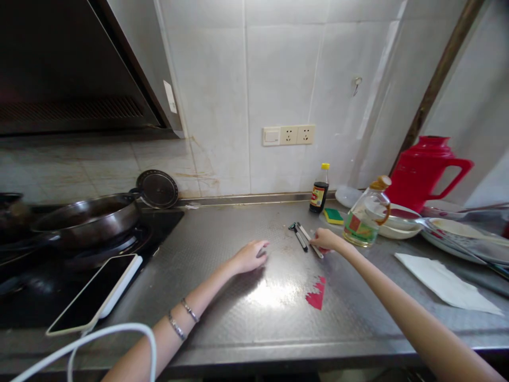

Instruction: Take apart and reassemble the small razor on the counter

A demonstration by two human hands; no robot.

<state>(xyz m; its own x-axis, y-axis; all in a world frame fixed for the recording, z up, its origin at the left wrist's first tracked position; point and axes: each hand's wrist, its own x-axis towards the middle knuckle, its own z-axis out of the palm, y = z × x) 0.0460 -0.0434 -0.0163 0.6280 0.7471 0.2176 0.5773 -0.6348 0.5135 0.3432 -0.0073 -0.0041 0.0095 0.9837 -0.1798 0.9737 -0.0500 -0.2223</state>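
My right hand [326, 240] is closed at a slim white stick [304, 232] lying slanted on the steel counter; its fingertips are at the stick's middle. Something reddish shows under the palm, too hidden to name. Just left of the stick lies a black-and-white razor [300, 237], its head pointing away from me. Over the middle of the counter my left hand [249, 257] holds nothing, thumb and fingers apart. A scrap of red paper [317, 294] with one jagged edge lies nearer to me, below the right hand.
Behind the right hand stand a soy sauce bottle [319, 190], a sponge [333, 216] and an oil bottle [366, 215]. Farther right are bowls [397, 225], a red thermos [425, 172] and a white napkin [447, 284]. A phone [95, 292] with cable and a pan [91, 215] are left.
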